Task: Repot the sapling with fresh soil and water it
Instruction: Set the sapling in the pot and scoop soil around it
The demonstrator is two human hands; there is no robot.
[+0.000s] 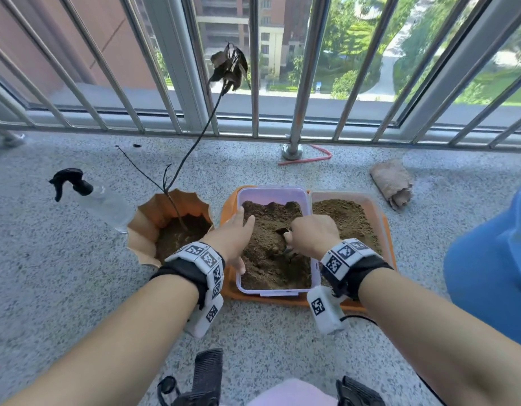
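Observation:
An orange scalloped pot (153,218) holds dark soil and a thin sapling (191,150) with a few dry leaves at its top. Right of it, a lilac plastic box (272,196) is filled with brown soil. My left hand (234,235) grips the box's left wall, thumb inside over the soil. My right hand (312,235) holds a small dark scoop (284,231) whose blade is dug into the soil in the box. A clear spray bottle (106,205) with a black trigger head lies on the floor left of the pot.
A second, pinkish box of soil (373,212) stands right of the lilac one, both on an orange tray (282,300). A rolled cloth (392,183) lies at the right, a red strap near the steel railing post (293,150). A blue object (493,259) fills the right edge.

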